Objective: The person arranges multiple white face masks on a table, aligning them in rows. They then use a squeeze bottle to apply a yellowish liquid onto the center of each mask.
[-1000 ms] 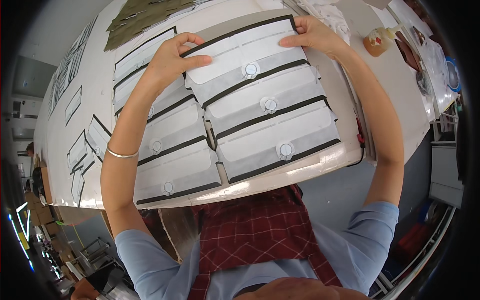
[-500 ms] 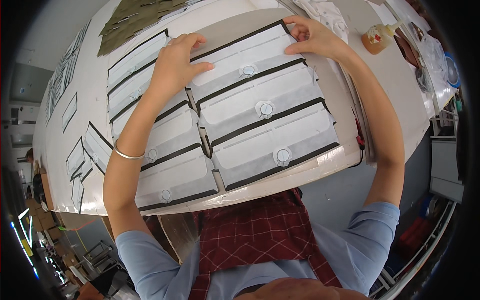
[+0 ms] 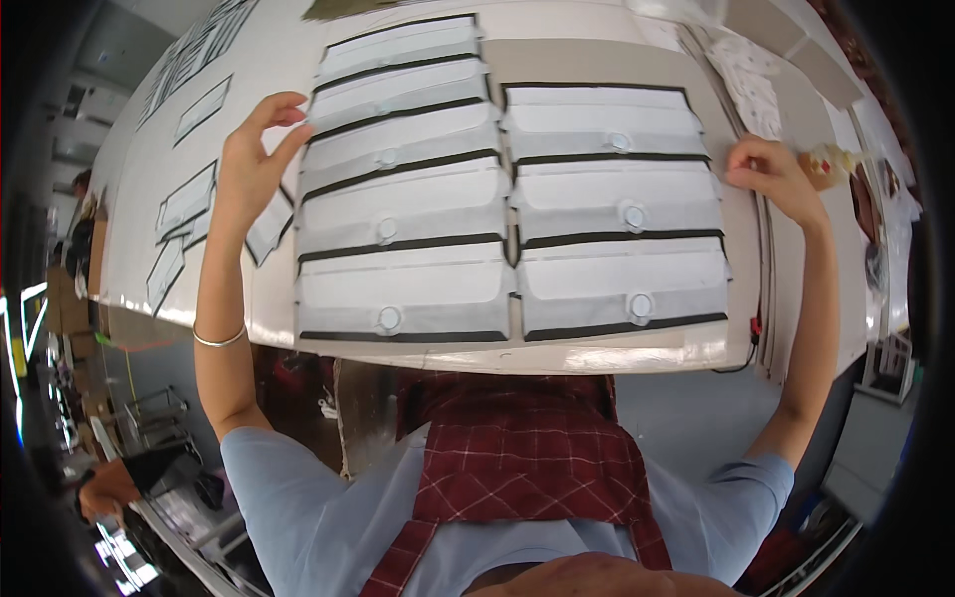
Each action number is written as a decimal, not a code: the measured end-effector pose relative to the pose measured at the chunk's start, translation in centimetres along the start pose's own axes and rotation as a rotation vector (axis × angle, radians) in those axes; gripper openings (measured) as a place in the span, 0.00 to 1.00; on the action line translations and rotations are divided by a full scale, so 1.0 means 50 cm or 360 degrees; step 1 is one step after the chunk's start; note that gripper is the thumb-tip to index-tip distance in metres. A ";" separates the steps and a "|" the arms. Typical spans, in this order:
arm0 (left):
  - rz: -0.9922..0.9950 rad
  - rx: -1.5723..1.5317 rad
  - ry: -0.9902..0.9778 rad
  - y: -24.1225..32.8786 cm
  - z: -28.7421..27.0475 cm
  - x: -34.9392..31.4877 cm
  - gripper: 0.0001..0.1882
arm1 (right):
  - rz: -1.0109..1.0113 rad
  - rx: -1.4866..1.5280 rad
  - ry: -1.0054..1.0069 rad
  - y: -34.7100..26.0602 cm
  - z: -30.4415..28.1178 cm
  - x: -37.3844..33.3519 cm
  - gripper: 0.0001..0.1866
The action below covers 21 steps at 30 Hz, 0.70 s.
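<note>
Flat white panels with grey bands, black edge strips and small round discs overlap in two columns on the table. My left hand (image 3: pixel 261 164) is beside the outer edge of the left column (image 3: pixel 398 284), thumb and forefinger apart, with nothing between them. To the right of the right column (image 3: pixel 617 269), my right hand (image 3: pixel 781 179) hovers with loosely bent fingers, apart from the panels. A small gap shows between its thumb and forefinger, and I see nothing held there. The right column holds three panels; the left holds several.
Smaller black-edged pieces (image 3: pixel 189 204) lie on the table (image 3: pixel 269 323) at the left. A bottle of amber liquid (image 3: pixel 824 164) stands behind my right hand, near a pale spotted cloth (image 3: pixel 746 90). A dark cord (image 3: pixel 762 259) runs along the right side.
Both hands have left the top panel of the right column. My left hand has moved left and my right hand right and lower. The view has also turned and shifted.
</note>
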<state>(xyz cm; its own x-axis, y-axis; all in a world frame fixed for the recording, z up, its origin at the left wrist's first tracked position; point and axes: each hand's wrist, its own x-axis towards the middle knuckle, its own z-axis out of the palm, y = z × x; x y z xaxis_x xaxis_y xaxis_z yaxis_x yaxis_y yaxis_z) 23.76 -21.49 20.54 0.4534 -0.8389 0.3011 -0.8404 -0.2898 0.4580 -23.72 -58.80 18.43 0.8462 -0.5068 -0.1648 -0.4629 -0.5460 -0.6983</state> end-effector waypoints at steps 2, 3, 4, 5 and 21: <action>-0.0184 0.0077 0.0188 -0.101 -0.080 -0.058 0.17 | -0.0028 -0.0060 0.0231 -0.047 -0.021 0.004 0.05; -0.0292 0.0056 0.0261 -0.148 -0.130 -0.094 0.17 | -0.0097 -0.0170 0.0248 -0.095 -0.001 0.029 0.05; -0.0405 0.0029 0.0340 -0.185 -0.172 -0.132 0.17 | -0.0170 -0.0283 0.0263 -0.151 0.017 0.053 0.04; -0.0508 -0.0013 0.0424 -0.223 -0.210 -0.170 0.17 | -0.0235 -0.0405 0.0290 -0.210 0.047 0.076 0.04; -0.0503 0.0236 0.0374 -0.505 -0.221 -0.291 0.22 | -0.0657 -0.0774 -0.0134 -0.767 0.761 0.497 0.54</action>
<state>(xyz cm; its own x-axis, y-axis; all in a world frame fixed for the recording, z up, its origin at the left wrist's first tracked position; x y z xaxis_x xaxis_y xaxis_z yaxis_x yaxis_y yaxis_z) 41.66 3.11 13.86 0.7367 -0.5753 0.3554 -0.6749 -0.5936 0.4383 25.08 -25.08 14.62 0.9890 -0.1466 -0.0179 -0.1445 -0.9351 -0.3236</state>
